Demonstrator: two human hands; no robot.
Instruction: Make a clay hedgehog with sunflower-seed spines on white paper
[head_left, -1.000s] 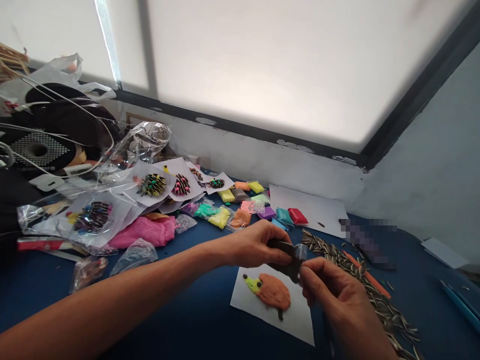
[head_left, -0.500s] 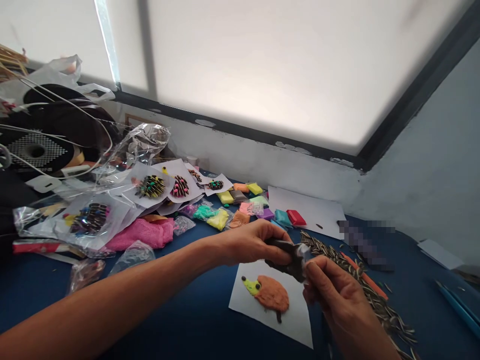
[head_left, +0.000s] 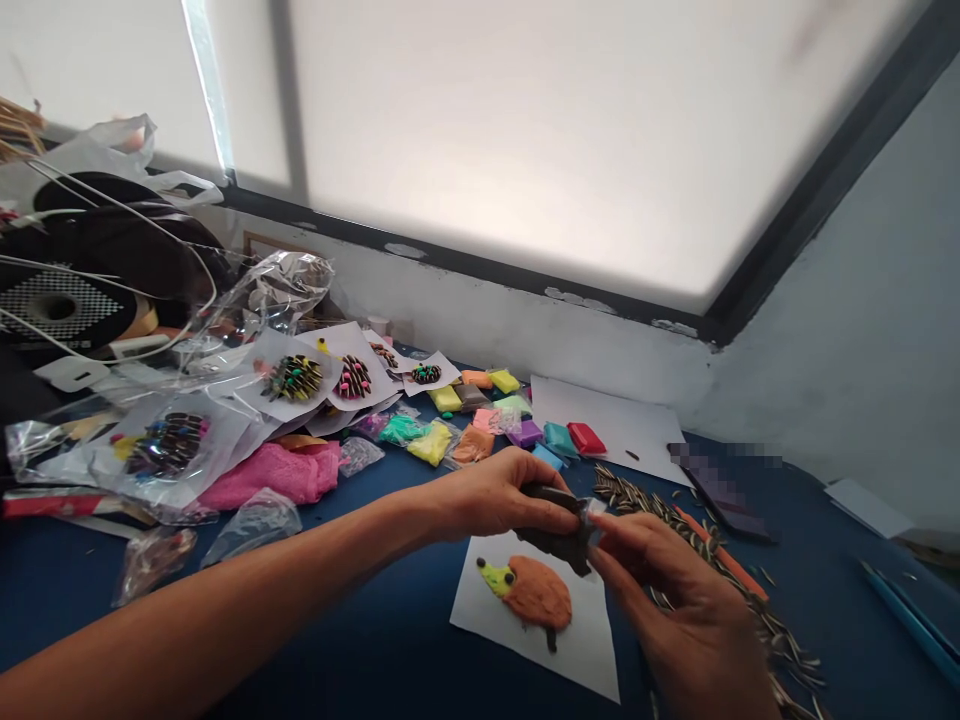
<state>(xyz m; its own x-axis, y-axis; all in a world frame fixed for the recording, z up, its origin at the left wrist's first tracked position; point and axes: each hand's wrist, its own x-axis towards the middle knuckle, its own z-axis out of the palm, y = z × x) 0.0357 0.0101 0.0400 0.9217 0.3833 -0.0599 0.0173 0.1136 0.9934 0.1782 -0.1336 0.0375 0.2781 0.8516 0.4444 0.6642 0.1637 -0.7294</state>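
My left hand (head_left: 510,495) is closed around a dark brown packet of modelling clay (head_left: 559,543), thumb and fingers on either side. The fingertips of my right hand (head_left: 667,590) pinch the clear plastic wrapper (head_left: 596,510) at the packet's right end. Just below the hands lies a white paper card (head_left: 592,650). On it is a flat clay hedgehog (head_left: 538,593) with an orange-brown body, a yellow-green snout, dark dots for eye and nose, and one short dark leg at the bottom.
Striped sunflower seeds (head_left: 780,640) lie heaped along the right, with an orange stick (head_left: 727,560) among them. Colourful clay packets (head_left: 476,443) lie behind the hands. Seed-covered hedgehog cards (head_left: 296,378) and a pink cloth (head_left: 277,472) sit left. A blurred dark phone-like object (head_left: 720,495) lies right.
My right hand has shifted its grip on the wrapper, turning a little with the fingers nearer the packet's end. The view has drifted slightly. My left hand keeps holding the packet.
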